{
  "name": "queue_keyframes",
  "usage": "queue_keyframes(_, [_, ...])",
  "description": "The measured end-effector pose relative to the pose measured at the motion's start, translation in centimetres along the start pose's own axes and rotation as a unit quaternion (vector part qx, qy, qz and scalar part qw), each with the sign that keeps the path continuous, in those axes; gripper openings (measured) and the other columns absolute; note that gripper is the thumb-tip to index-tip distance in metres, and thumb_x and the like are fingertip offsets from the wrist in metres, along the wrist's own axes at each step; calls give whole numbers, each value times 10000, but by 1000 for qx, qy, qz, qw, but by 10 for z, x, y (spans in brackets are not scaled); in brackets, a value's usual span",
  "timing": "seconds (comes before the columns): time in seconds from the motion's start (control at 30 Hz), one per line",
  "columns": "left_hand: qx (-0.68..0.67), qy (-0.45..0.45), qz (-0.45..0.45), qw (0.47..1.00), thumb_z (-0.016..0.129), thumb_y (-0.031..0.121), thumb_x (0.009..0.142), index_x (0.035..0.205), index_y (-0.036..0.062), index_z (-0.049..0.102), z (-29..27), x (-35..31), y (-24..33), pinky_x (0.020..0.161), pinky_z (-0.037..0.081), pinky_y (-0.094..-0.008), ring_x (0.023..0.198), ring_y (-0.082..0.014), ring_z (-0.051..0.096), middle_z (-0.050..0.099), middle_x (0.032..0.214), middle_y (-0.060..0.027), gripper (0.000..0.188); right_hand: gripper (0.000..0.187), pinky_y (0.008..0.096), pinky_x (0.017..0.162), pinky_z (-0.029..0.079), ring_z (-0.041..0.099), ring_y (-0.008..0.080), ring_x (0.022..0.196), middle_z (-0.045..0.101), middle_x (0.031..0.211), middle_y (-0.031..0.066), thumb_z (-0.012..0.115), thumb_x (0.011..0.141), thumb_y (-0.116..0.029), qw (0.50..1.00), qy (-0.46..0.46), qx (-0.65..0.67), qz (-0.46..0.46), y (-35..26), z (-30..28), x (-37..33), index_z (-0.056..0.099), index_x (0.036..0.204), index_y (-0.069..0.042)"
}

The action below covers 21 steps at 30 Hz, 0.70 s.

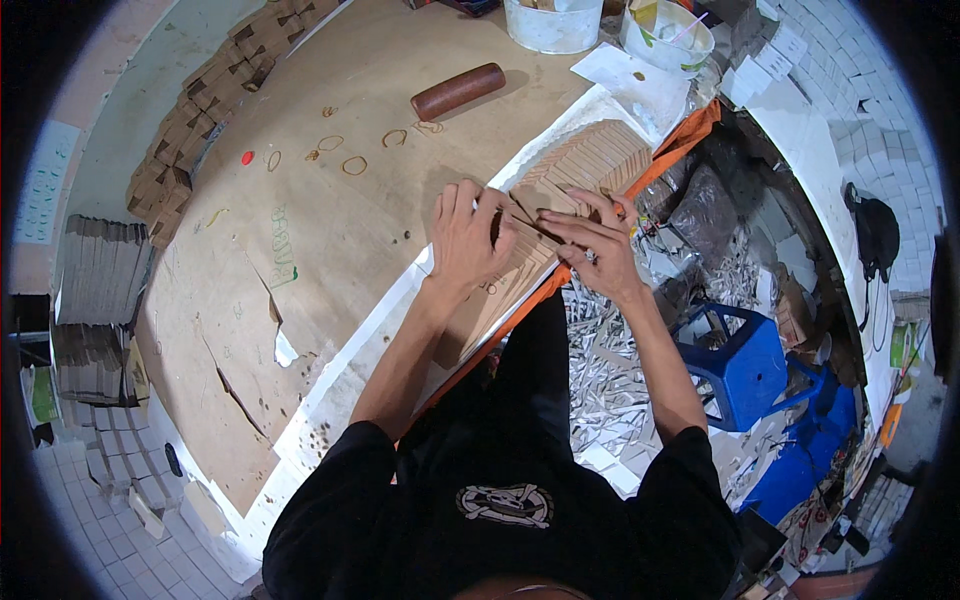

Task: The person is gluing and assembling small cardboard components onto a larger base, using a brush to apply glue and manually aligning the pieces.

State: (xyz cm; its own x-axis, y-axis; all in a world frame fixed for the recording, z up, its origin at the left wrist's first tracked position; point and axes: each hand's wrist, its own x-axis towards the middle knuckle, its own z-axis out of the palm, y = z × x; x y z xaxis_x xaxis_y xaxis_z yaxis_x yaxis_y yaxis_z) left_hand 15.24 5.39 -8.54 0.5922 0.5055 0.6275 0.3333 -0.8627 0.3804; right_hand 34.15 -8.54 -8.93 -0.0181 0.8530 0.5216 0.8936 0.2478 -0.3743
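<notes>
At the table's right edge my left hand (464, 238) has its fingers curled round the near side of a brown cardboard piece (530, 222). My right hand (600, 245) pinches the other side of that piece, its fingers bent over the edge. The fingers cover most of the piece, so its full shape is hidden. A fanned row of flat brown cardboard pieces (592, 158) lies just beyond my hands. More layered brown cardboard pieces (515, 285) lie below them, partly under my left wrist.
A dark brown cylinder (458, 92) and loose rubber bands (355, 165) lie on the brown-covered table (330, 230). White buckets (553, 27) stand at the far end. Folded cardboard stacks (190, 130) line the left side. Paper scraps (605, 385) and a blue stool (735, 365) are at right.
</notes>
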Motion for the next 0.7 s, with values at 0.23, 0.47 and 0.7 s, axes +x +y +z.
queue_keyframes(0.23, [-6,3,13,1000,670,142,787,1037,89,752,0,2,2,767,407,-408,878,-277,501,503,914,-91,268,497,490,1162,136,432,222,1405,704,1321,34,535,1017,-543,996,-1,3,88,-10,-1,22,714,1316,-188])
queue_keyframes(0.47, [12,-5,10,1000,693,164,792,1043,118,769,0,3,5,785,392,-393,881,-264,507,514,917,-81,267,551,514,1164,133,407,243,1438,571,1509,34,534,995,-594,990,13,13,138,-6,1,20,710,1327,-192])
queue_keyframes(0.7, [6,1,17,1000,704,174,785,1016,119,745,3,1,1,792,385,-387,878,-259,512,524,918,-76,241,477,552,1167,113,382,267,1458,543,1539,17,571,978,-556,995,1,-24,102,-9,9,13,748,1267,-221])
